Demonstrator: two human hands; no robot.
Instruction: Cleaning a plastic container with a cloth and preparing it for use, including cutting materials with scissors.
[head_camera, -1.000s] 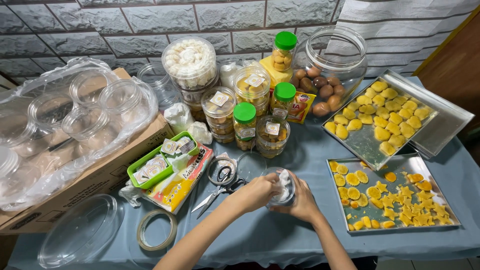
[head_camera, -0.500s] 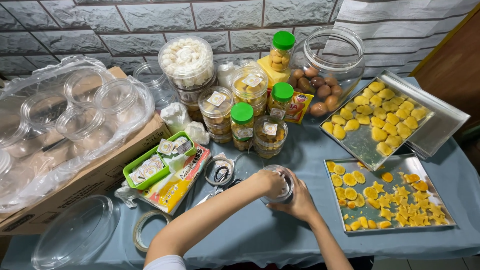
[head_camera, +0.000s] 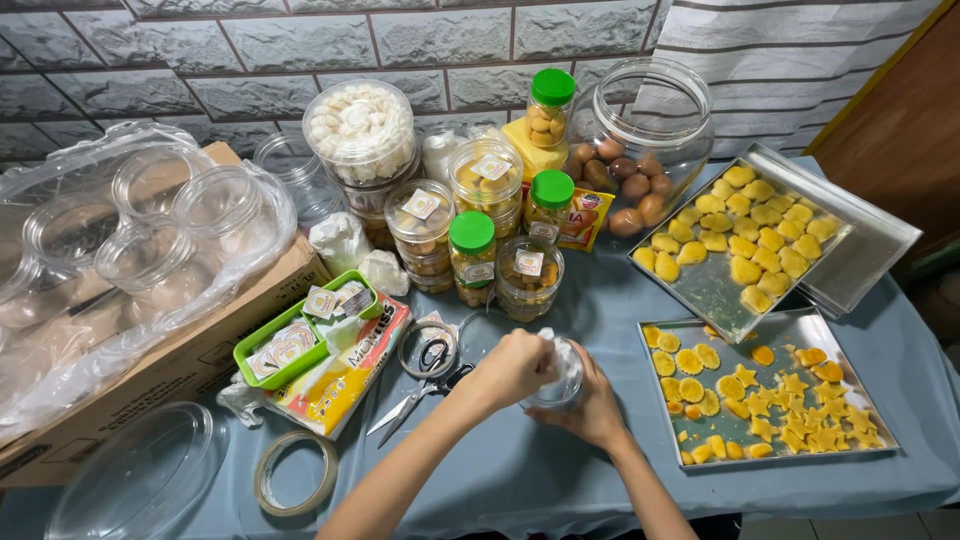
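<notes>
A small clear plastic jar is tipped on its side just above the blue tablecloth, near the front middle. My right hand cups it from beneath and behind. My left hand presses a white tissue into the jar's mouth. Scissors lie just left of my left hand. A steel tray of yellow flower and star cookies sits right of my right hand.
Filled cookie jars with green lids stand behind the hands, beside a big glass jar of brown eggs. A second cookie tray rests at the back right. A cardboard box with bagged empty jars, a green label tray and a tape roll lie left.
My left hand has gone on working the tissue around inside the jar's mouth while my right hand keeps holding the jar. The view has shifted slightly.
</notes>
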